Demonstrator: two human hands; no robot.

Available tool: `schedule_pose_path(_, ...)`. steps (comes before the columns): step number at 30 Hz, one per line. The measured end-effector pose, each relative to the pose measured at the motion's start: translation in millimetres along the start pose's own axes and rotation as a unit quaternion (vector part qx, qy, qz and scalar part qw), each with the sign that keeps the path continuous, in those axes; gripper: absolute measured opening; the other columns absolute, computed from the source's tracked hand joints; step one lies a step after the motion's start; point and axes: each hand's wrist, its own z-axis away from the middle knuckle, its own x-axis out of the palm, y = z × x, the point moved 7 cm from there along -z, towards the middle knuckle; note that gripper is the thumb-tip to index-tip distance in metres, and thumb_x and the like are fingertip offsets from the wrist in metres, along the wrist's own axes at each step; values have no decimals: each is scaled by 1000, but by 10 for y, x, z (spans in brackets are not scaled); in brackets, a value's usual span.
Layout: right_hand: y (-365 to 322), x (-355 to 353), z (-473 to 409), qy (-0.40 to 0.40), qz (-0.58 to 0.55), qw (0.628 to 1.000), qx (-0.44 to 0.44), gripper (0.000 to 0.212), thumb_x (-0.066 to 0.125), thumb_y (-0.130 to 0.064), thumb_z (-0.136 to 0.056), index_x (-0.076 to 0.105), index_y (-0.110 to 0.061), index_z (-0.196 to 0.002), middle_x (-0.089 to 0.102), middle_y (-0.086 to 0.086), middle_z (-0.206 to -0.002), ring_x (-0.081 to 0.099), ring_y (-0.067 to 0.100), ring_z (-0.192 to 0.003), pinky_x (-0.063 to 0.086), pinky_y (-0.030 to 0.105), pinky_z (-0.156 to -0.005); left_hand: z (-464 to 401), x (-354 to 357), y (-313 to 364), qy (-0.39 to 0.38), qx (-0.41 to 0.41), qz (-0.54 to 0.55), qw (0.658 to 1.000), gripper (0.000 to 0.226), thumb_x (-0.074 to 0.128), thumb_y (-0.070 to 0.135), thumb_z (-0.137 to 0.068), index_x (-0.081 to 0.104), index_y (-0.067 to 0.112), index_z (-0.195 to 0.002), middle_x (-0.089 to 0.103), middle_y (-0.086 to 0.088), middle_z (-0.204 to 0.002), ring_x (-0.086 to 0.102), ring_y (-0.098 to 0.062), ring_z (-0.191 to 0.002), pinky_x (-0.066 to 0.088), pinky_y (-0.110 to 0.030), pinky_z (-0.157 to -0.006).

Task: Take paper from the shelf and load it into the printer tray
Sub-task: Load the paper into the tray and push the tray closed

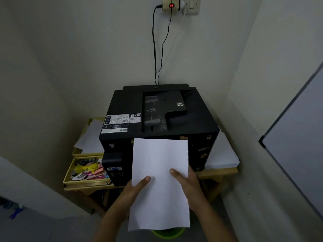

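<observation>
Before the black printer (pixel 157 117) — white paper (pixel 160 182) in both hands' (pixel 134 191) clamped grip, yellow clutter tray (pixel 69 172) leftward.

White paper (pixel 160 180) is showing plain against the black printer (pixel 192 123); a yellow tray (pixel 67 173) is holding pink clutter.

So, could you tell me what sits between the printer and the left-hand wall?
In the head view, a yellow tray of colourful clutter, and behind it another holding loose paper.
</observation>
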Motion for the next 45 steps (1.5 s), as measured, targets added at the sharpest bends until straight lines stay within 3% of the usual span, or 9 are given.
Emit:
schedule_pose_path(4,154,-105,-67,6,24,1000,15,53,83,-23,-94,63,-42,-139,79,-9,-124,78,15,-109,64,49,-96,-111,-93,-178,2,-45,3,999,75,96,49,-66,62,30,-131,78,-6,-123,74,-34,-112,61,-55,-96)
schedule_pose_path(8,308,-174,-71,13,32,999,25,50,78,-16,-97,63,-40,-139,79,-11,-123,77,10,-108,64,37,-91,-166,-150,-436,5,-115,76,990,56,86,39,-80,71,17,-130,78,-18,-121,70,-44,-117,58,-56,-97)
schedule_pose_path(14,532,-214,-59,22,93,994,56,45,76,-22,-99,58,-37,-138,73,-7,-127,73,16,-114,64,42,-97,-172,-136,-588,28,-71,19,997,54,80,38,-89,61,23,-138,80,-8,-121,76,-35,-111,58,-57,-102)
schedule_pose_path(18,637,-275,-64,72,154,985,15,28,72,-23,-102,64,-35,-126,75,-6,-120,74,14,-108,63,32,-88,-144,-209,-682,36,-72,2,997,45,78,40,-90,65,24,-130,81,-6,-118,76,-34,-110,56,-57,-105)
schedule_pose_path(21,704,-287,-40,105,200,974,-22,28,69,-25,-104,69,-36,-130,77,-13,-115,75,10,-105,65,35,-92,-124,-255,-717,55,-60,-19,996,45,76,43,-91,65,24,-130,78,-5,-122,73,-32,-112,54,-57,-108)
schedule_pose_path(26,723,-176,19,126,251,957,-66,36,68,-27,-106,69,-31,-141,76,-17,-122,73,5,-111,63,31,-98,-104,-300,-731,72,-41,-32,996,52,73,50,-91,61,26,-136,73,-2,-130,68,-29,-120,48,-57,-115)
schedule_pose_path(31,724,-102,35,168,281,940,-101,40,72,-26,-103,70,-25,-143,75,-12,-130,70,8,-120,61,35,-105,-99,-295,-740,82,-42,-40,995,44,69,47,-96,59,27,-134,72,-2,-127,68,-28,-116,50,-56,-111)
schedule_pose_path(38,709,-76,76,225,299,917,-140,39,76,-30,-99,72,-24,-137,69,-8,-137,67,16,-128,63,42,-104,-124,-302,-824,85,-59,-42,994,48,69,50,-96,64,23,-134,76,-6,-122,72,-31,-111,57,-55,-102)
schedule_pose_path(45,729,-113,108,248,302,909,-144,35,76,-30,-99,76,-20,-133,73,-6,-131,71,18,-122,65,43,-98,-163,-332,-865,79,-58,-32,995,62,76,59,-87,64,22,-135,77,-5,-121,72,-31,-112,55,-55,-104)
